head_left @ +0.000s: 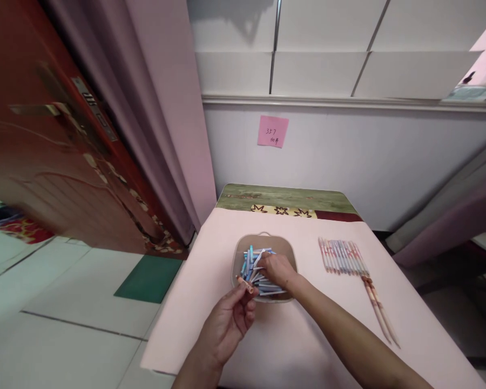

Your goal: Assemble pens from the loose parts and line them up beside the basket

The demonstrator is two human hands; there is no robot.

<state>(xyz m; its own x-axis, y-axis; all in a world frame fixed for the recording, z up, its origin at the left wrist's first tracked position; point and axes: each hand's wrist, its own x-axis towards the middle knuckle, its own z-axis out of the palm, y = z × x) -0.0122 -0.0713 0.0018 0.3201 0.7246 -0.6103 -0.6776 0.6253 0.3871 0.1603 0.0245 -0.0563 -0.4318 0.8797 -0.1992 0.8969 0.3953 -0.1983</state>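
Note:
Pinched between the thumb and fingers of my left hand [235, 312] is a short orange-brown patterned pen cap [245, 284], held over the near left rim of a beige basket [294, 254]. Inside the basket lies a loose heap of blue, teal and whitish pen parts [269, 288]. My right hand [276, 269] reaches into the basket from the right, its fingers closed down among the pen parts. The fingertips touch pale slender pieces there, but whether one is gripped is hidden.
Right of the basket, a row of several patterned pens [342, 256] lies side by side. Two longer cream-and-brown pens [378, 308] lie nearer me. The pink-covered table [202, 259] meets a wall with a pink note [272, 131]. A wooden door [65, 162] stands left.

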